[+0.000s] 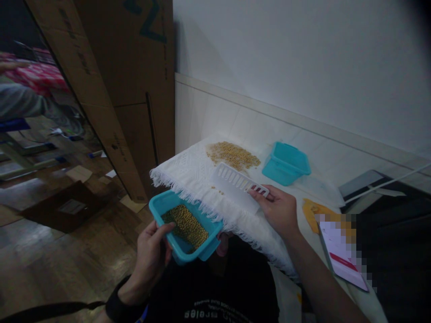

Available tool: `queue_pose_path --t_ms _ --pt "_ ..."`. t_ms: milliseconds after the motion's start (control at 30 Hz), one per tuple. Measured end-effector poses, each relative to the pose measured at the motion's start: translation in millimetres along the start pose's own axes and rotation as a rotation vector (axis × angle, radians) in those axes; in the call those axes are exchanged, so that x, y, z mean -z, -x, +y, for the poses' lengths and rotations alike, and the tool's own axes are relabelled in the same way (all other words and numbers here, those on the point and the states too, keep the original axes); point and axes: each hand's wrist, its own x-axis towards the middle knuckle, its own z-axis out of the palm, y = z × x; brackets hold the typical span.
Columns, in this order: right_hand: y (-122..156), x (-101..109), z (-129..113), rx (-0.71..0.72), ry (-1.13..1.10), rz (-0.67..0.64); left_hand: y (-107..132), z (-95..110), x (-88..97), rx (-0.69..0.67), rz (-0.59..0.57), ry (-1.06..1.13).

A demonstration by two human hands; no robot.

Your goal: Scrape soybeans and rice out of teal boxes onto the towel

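Note:
My left hand grips the near-left rim of a teal plastic bin, thumb inside. The bin is tilted at the table's fringed front edge, and yellow soybeans cover much of its floor. In my right hand is a white plastic piece with a row of slots, like a small slotted basket, held by its right end low over the white cloth. Whether it touches the cloth, I cannot tell. Beyond it lies a spread-out pile of soybeans; a few loose beans lie nearer the edge.
A second teal bin stands by the wall. To the right are an orange cloth and a tablet-like device. A tall cardboard box rises left of the table. At far left, a person's grey-clothed leg shows.

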Motion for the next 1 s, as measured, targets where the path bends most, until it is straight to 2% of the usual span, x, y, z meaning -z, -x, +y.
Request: queue_pose_path --t_ms 1000 --pt "0.4 0.8 -3.6 0.015 -0.053 -0.055 3.4 3.7 -4.5 0.018 0.001 0.005"
